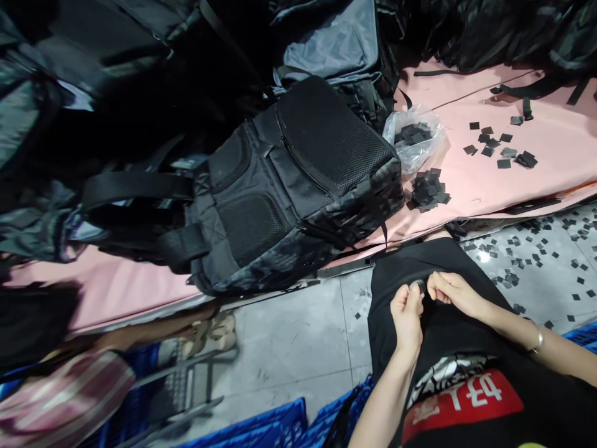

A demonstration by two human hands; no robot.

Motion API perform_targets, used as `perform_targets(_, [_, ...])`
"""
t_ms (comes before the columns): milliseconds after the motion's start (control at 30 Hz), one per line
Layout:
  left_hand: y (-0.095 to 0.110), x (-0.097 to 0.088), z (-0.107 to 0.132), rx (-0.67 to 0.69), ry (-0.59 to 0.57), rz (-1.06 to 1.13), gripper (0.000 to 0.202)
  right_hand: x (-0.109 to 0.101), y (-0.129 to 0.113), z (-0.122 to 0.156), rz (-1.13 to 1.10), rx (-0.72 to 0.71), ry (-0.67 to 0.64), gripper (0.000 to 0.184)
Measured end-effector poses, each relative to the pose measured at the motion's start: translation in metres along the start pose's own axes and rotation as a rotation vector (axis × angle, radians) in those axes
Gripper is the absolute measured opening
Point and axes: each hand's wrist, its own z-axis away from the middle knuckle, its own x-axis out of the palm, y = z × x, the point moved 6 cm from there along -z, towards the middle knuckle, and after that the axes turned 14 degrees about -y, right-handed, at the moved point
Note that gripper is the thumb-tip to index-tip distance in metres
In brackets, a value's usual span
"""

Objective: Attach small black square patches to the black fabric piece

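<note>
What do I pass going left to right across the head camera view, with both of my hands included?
Pink striped cloth, black backpack, your left hand, your right hand, the bracelet, and a bit of blue plastic at the right edge.

Single head-worn view, forward and down, close over lap (445,330) and pink table (494,193).

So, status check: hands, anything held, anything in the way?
Left hand pinching small dark piece. Right hand close by, curled shut, contents unclear. Backpack lying on pink table; nothing visibly blocking hands.
</note>
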Motion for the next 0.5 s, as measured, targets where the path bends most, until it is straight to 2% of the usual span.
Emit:
perform_targets(100, [0.0, 0.0, 0.0, -0.018, 0.022, -0.018, 0.04, 0.003, 0.003, -0.001, -0.024, 0.03, -0.012, 0.047])
perform_targets(300, [-0.008, 0.003, -0.001, -0.074, -0.036, -0.042, 0.045, 0.004, 0.003, -0.007, -0.027, 0.039, -0.022, 0.038])
perform_targets(500, [-0.005, 0.005, -0.002, -0.068, -0.103, -0.355, 0.048, -0.005, 0.005, -0.009, -0.21, 0.075, -0.01, 0.036])
